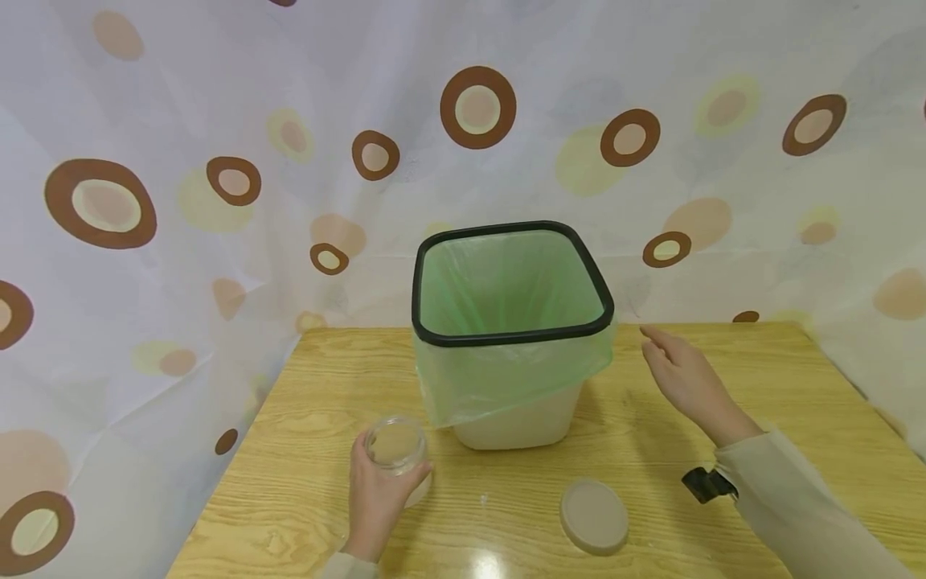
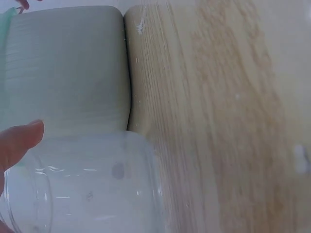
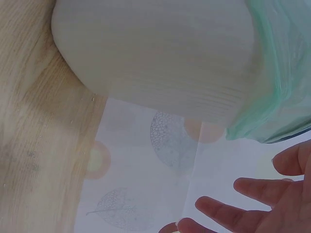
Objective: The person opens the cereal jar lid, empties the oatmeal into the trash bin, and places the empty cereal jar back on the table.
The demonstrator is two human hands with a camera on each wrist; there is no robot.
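A clear, lidless jar (image 1: 396, 447) stands on the wooden table at the front left of the bin. My left hand (image 1: 379, 490) holds it, fingers on its left side and the thumb on the near right. In the left wrist view the jar (image 2: 92, 184) fills the lower left, with the thumb (image 2: 22, 141) at its rim end. My right hand (image 1: 683, 378) is raised to the right of the bin, apart from it and holding nothing. In the right wrist view its fingers (image 3: 228, 213) are spread and extended.
A white bin (image 1: 517, 426) with a green bag liner (image 1: 506, 374) and black rim (image 1: 514, 338) stands mid-table. A round beige lid (image 1: 594, 516) lies at the front right. Dotted sheeting (image 1: 405, 72) hangs behind the table (image 1: 289, 482). A black strap (image 1: 707, 485) hangs by the right sleeve.
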